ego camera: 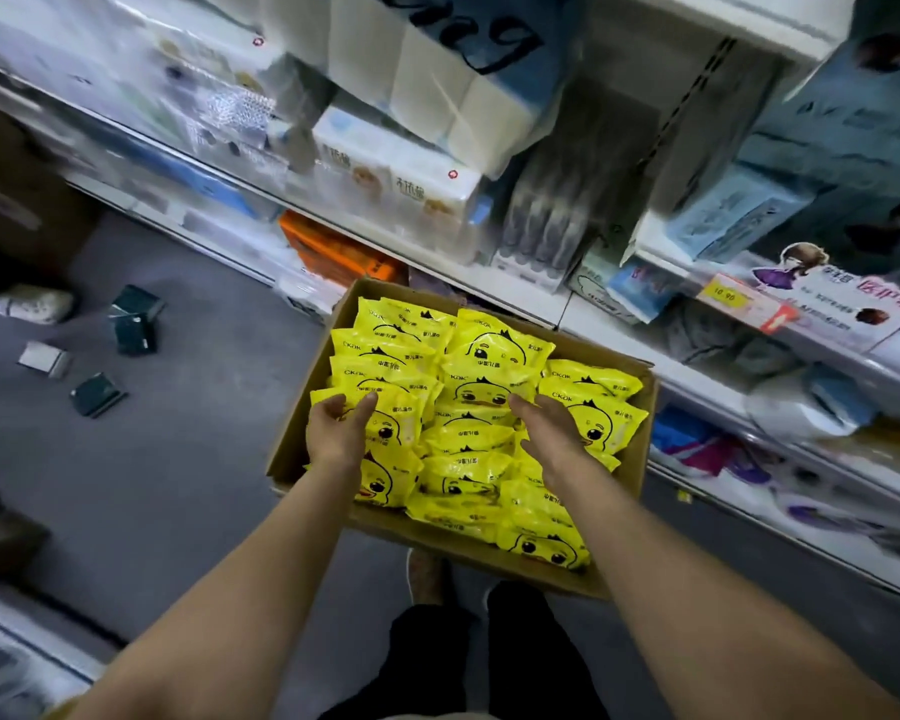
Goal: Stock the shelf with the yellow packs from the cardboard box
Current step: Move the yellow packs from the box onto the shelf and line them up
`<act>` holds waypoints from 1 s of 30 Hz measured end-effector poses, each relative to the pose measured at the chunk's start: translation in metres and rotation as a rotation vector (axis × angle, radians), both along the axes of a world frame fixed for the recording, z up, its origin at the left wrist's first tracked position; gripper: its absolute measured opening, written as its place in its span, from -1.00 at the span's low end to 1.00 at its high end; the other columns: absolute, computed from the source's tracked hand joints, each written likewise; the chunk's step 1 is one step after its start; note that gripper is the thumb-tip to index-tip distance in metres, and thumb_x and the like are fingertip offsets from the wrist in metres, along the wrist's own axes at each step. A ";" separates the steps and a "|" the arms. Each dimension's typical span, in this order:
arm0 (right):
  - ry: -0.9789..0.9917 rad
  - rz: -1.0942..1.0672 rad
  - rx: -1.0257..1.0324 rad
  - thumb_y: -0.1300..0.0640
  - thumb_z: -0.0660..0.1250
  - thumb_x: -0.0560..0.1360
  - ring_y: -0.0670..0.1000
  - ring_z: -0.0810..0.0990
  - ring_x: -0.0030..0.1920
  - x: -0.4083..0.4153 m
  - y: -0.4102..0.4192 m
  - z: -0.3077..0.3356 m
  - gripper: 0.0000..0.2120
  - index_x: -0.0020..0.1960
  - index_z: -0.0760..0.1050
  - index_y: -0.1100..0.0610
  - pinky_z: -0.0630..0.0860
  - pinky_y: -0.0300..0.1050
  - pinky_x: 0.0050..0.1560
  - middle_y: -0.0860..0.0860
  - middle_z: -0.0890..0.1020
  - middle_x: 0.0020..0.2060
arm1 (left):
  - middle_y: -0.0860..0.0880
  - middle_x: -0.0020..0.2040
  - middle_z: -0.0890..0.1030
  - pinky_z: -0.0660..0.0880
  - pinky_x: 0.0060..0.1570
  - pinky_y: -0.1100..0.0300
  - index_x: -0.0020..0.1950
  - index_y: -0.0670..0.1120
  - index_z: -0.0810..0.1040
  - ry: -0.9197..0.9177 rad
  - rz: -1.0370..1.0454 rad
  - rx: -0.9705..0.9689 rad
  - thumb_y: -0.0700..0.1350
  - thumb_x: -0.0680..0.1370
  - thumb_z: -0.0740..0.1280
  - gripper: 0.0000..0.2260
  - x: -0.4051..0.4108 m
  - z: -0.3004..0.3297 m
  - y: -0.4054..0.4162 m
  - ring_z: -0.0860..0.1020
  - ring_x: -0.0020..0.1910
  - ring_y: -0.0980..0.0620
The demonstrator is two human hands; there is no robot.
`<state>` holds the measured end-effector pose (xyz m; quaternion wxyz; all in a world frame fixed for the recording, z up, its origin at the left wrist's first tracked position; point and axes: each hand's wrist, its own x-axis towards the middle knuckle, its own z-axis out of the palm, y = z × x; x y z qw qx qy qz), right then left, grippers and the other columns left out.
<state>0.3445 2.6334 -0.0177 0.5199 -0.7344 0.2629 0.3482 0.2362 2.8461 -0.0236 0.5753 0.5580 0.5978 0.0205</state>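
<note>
An open cardboard box (307, 433) sits on the grey floor against the shelf, filled with several yellow packs (468, 459) printed with a duck face. My left hand (336, 433) reaches into the box's left side, thumb and fingers spread around one yellow pack (393, 428) at the top of the pile. My right hand (552, 423) lies over the packs in the middle right, fingers fairly straight and touching them. The shelf (520, 298) runs diagonally behind the box, packed with tissue and wipe products.
Small dark boxes (136, 324) and a white one (42, 358) lie scattered on the floor to the left. A brown carton (17, 200) stands at far left. An orange pack (333, 252) sits on the low shelf. My legs and shoes (427, 579) are below the box.
</note>
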 end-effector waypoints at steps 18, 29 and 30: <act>-0.131 -0.134 -0.025 0.03 0.55 0.42 -0.02 0.47 0.20 0.007 0.030 -0.053 -0.37 0.38 0.33 0.04 0.43 -0.05 0.16 0.03 0.47 0.37 | -0.07 0.27 0.57 0.47 0.27 -0.10 0.43 -0.09 0.40 0.123 -0.063 0.067 0.12 0.39 0.53 -0.31 -0.017 -0.036 0.029 0.54 0.23 -0.11; -0.162 -0.003 -0.226 -0.12 0.58 0.34 0.17 0.48 0.31 0.016 0.038 -0.060 -0.19 0.47 0.32 0.07 0.46 -0.02 0.15 0.11 0.43 0.35 | -0.04 0.19 0.61 0.52 0.18 -0.15 0.35 -0.05 0.46 0.130 -0.100 0.099 0.25 0.26 0.55 -0.24 -0.022 -0.053 0.033 0.58 0.15 -0.09; -0.179 0.011 -0.263 -0.13 0.58 0.33 0.17 0.48 0.29 0.013 0.038 -0.061 -0.22 0.44 0.35 0.08 0.48 -0.01 0.15 0.12 0.42 0.33 | -0.04 0.17 0.61 0.52 0.18 -0.15 0.33 -0.05 0.47 0.129 -0.111 0.108 0.24 0.25 0.56 -0.26 -0.022 -0.055 0.033 0.58 0.14 -0.09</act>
